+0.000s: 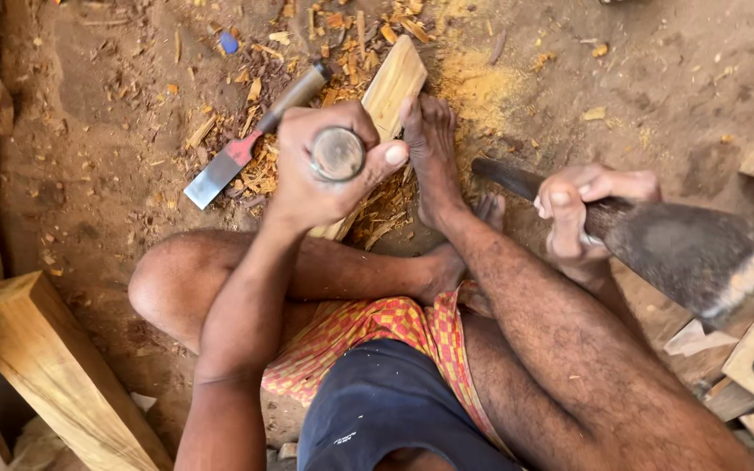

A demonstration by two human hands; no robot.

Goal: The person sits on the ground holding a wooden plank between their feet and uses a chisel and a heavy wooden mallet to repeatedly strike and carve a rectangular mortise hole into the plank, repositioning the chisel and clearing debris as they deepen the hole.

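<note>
Left hand (320, 170) wraps tight around upright chisel handle (338, 154) at centre frame; stiff, grippy. Right hand (579, 214) clenches heavy adze-like blade (700, 257) by its dark handle, right of frame.

The plank (392, 87) is looking like pale, smooth wood; the chisel blade (216, 174) is showing dull grey metal; the axe head (700, 253) is looking dark, matt, rough.

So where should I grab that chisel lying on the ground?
Take the chisel by its round wooden handle, the end away from the flat metal blade. Come from above: it lies flat on the dirt among wood chips, handle pointing up-right.
</note>
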